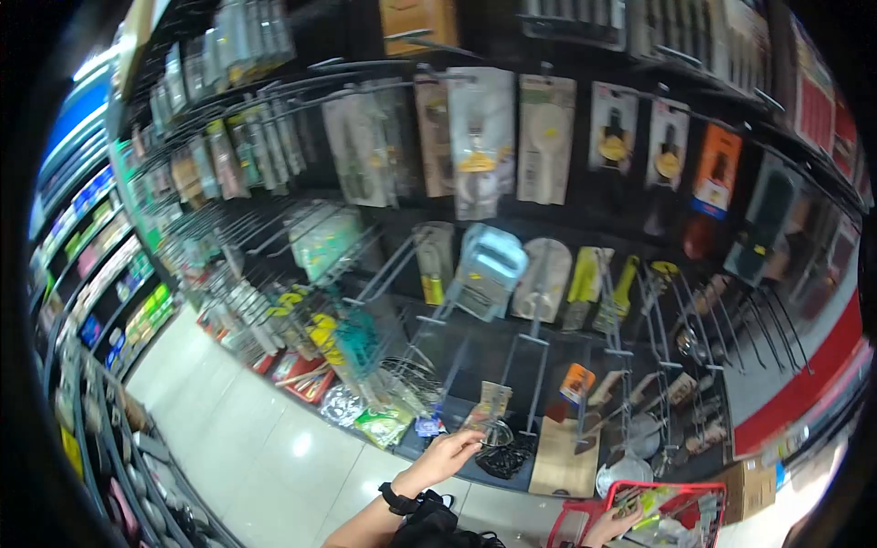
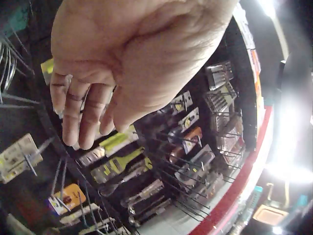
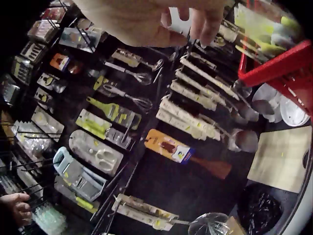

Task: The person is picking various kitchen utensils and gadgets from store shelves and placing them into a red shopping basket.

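Observation:
My left hand reaches forward low in front of the rack, fingers loosely extended. In the left wrist view, the left palm faces the camera and the fingers hang down with nothing held. A round wire skimmer on a card overlaps the fingertips in the head view. My right hand is beside the red shopping basket, which has packaged green-handled items in it. In the right wrist view, the right hand hangs with loosely bent fingers, left of the basket, and a pale patch shows between thumb and fingers.
Metal hooks carry a blue grater, green peelers, whisks and a carded wooden spatula. A wooden board and a black plastic bag are on the bottom shelf. Tiled floor extends left; a cardboard box stands right.

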Motion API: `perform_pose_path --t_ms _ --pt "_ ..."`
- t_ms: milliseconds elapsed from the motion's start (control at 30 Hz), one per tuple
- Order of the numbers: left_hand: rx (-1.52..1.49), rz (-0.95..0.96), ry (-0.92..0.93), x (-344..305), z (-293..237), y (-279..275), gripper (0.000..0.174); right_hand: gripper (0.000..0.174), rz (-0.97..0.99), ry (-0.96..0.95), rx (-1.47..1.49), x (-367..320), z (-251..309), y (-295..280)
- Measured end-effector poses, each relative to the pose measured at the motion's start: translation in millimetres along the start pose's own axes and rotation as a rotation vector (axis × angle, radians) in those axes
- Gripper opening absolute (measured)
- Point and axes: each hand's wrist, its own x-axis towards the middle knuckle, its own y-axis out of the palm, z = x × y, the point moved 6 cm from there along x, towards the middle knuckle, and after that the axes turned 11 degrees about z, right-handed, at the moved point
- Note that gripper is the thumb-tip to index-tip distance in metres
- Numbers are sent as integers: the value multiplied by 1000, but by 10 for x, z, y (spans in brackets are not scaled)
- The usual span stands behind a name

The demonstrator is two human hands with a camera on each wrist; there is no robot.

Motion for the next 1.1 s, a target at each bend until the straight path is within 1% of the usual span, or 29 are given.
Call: perform_pose_path --t_ms 67,100,133,200,233,267,300,333,400,433,467,533,567,600,667,700,767,800,833,867,900,933,967,1000,1033,1067,1100 --pt "-143 -65 -142 -132 117 -249 23 42 262 133 522 -70 -29 310" --pt "74 -122 -161 -178 198 -428 22 41 350 185 524 -66 -1 429" --pt "116 -199 -174 -226 371 -589 21 40 267 219 670 -132 75 491" --pt "94 -333 -178 -331 708 -980 21 39 380 209 654 -191 88 669" --pt "112 -418 -157 -366 766 -1224 20 39 381 203 653 -248 75 792" --pt "129 -504 -135 -386 822 -1496 20 37 379 226 759 -317 67 935" --pt "160 -607 -144 -399 1036 -1814 20 35 375 248 866 -368 96 1027" --pt "189 -710 -153 -413 1208 -2112 19 35 374 242 864 -331 260 884" --pt "139 -865 -112 -389 1123 -2683 22 29 543 52 483 -222 900 388" --pt "146 -886 -72 -339 1315 -3012 25 25 542 123 793 -286 1056 366" --pt "153 -906 -30 -259 1515 -3328 27 25 538 120 795 -392 1093 517" --pt "90 -988 77 -116 1491 -3804 30 26 527 24 710 -610 1151 855" --pt "92 -947 34 -3 1491 -4037 32 28 610 -76 657 -683 1310 887" --pt "-2 -888 53 132 1542 -4237 39 28 603 -74 656 -766 1433 923" --pt "-129 -763 139 352 1549 -4514 52 33 697 -60 726 -988 1777 1005" --pt "-99 -714 147 459 1535 -4626 61 33 688 -53 721 -1051 1944 967" --pt "-71 -603 133 678 1657 -4822 84 35 838 -24 675 -1117 2410 838" --pt "-75 -588 140 733 1706 -4909 84 37 912 -7 652 -1140 2672 734" --pt "-110 -505 179 814 1720 -4948 87 33 909 35 784 -1129 2973 496" --pt "-145 -424 217 894 1731 -4976 90 33 896 43 781 -1187 3062 494" --pt "-113 -399 217 965 1709 -5021 95 30 885 1 840 -1240 3173 484" --pt "-117 -387 224 1022 1642 -5047 95 27 875 -42 899 -1294 3271 474" --pt "-142 -332 199 1089 1601 -5034 94 27 866 -32 894 -1349 3310 495" --pt "-166 -277 174 1126 1537 -5026 94 25 879 -64 912 -1406 3353 524" --pt "9 -261 122 1112 1420 -5044 96 23 892 -95 929 -1457 3394 537" --pt "1 -248 125 1166 1441 -5045 96 23 885 -85 920 -1492 3410 544" --pt "-141 -218 175 1218 1469 -5032 94 23 916 -76 923 -1531 3434 558"
